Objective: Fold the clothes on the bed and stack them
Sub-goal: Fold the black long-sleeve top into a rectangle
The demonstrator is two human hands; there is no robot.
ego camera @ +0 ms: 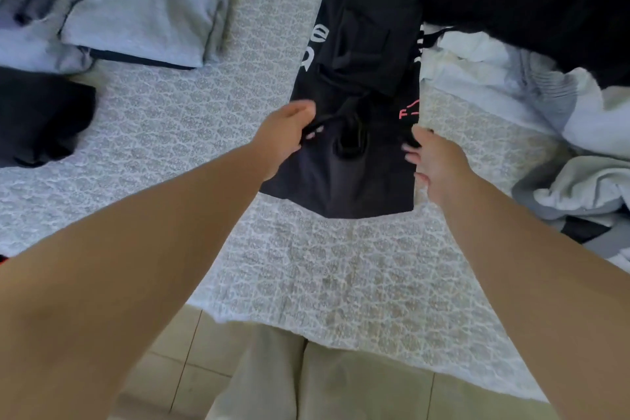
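Both forearms fill the near view, reaching out over the bed (306,266) toward the black shirt (361,78), which lies in a long narrow strip up the middle of the patterned cover, its sides already turned in and white and red lettering showing at the edges. At the shirt's near left edge my left hand (286,133) has its fingers curled around a bunch of the cloth, pinching it; at the near right edge my right hand (433,160) lies with fingers loosely spread, tips touching the fabric, and I cannot tell whether it has any real hold. That unevenness is my worry: if I lift to fold the strip in half, I judge the left side will rise while the right slips free, and the tucked sides could spill open. Right of the shirt, the unfolded pile (531,78) of white, grey and black clothes presses against its far edge, so a snagged piece might drag along. Left of the shirt and well apart sit the folded grey stack (143,14) and a dark bundle (41,116); carrying a loose fold across that gap risks undoing it.
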